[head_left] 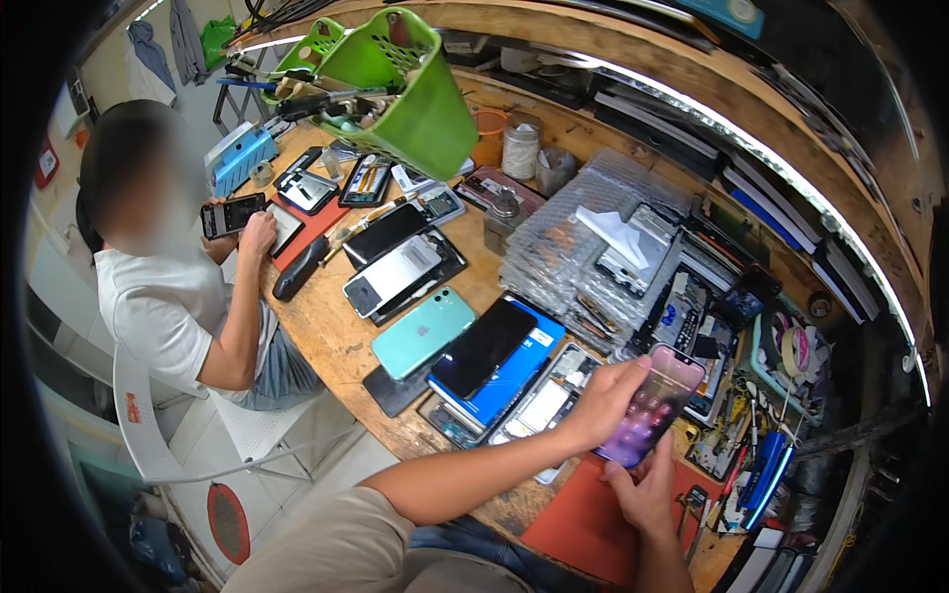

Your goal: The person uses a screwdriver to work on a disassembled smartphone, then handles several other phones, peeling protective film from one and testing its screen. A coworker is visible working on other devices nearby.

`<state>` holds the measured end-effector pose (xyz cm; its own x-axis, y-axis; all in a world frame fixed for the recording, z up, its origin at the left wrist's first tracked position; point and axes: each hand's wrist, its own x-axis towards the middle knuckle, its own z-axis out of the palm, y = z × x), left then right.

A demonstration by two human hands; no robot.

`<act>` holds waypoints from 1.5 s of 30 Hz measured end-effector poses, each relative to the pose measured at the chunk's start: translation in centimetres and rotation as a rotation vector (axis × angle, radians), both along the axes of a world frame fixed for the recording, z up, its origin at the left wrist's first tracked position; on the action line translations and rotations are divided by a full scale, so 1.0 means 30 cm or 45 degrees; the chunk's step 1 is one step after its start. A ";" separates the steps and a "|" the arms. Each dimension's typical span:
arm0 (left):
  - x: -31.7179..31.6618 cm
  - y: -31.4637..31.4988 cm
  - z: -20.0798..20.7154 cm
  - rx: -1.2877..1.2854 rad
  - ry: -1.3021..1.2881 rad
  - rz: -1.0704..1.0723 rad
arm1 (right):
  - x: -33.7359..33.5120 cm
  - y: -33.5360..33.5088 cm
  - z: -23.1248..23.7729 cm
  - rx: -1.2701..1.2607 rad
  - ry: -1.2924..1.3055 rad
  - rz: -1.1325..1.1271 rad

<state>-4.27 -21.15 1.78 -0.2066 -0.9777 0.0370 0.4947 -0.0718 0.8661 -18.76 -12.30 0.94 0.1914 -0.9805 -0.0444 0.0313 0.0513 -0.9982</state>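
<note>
A lit smartphone (652,407) with a purple-pink screen and round keypad-like buttons is held tilted over a red mat (573,524). My left hand (605,400) grips its left side, the thumb by the upper edge and the other fingers mostly hidden. From below, my right hand (647,494) holds the lower end, its thumb at the bottom edge. Left of my hands lie an opened phone frame (549,403), a black-screened phone (484,348) on a blue box (514,376), and a mint-green phone (425,334).
A green basket (425,114) of tools hangs over the bench's far side. Bubble wrap (554,232) is stacked behind the phones. Screwdrivers and small tools (756,465) crowd the right. At the left, a seated person (178,316) handles another phone (232,215).
</note>
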 end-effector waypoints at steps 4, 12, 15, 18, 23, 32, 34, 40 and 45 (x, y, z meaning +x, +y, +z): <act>-0.008 -0.008 -0.011 -0.010 -0.076 0.012 | -0.007 0.005 0.005 0.020 -0.013 0.003; -0.066 0.021 -0.026 -0.246 -0.249 0.112 | -0.045 -0.025 0.007 0.015 0.123 -0.052; -0.089 0.018 -0.067 -0.236 -0.277 0.160 | -0.042 -0.034 0.006 -0.012 0.061 -0.041; -0.097 -0.019 -0.127 -0.808 -0.688 0.511 | -0.042 -0.038 0.009 -0.016 -0.034 -0.021; -0.094 -0.058 -0.150 -0.841 -0.799 0.430 | -0.028 -0.049 0.010 -0.012 -0.111 -0.045; -0.095 -0.049 -0.097 -0.290 -0.067 0.074 | -0.033 -0.045 -0.042 -0.206 -0.061 -0.110; -0.090 -0.053 -0.097 -0.258 -0.020 0.002 | -0.038 -0.056 -0.044 -0.218 -0.055 -0.069; -0.177 -0.119 -0.032 -0.131 -0.071 -0.169 | -0.066 -0.106 -0.064 -0.139 -0.611 -0.128; -0.192 -0.088 -0.022 0.091 0.066 -0.183 | -0.127 -0.104 -0.104 -0.097 -0.615 -0.024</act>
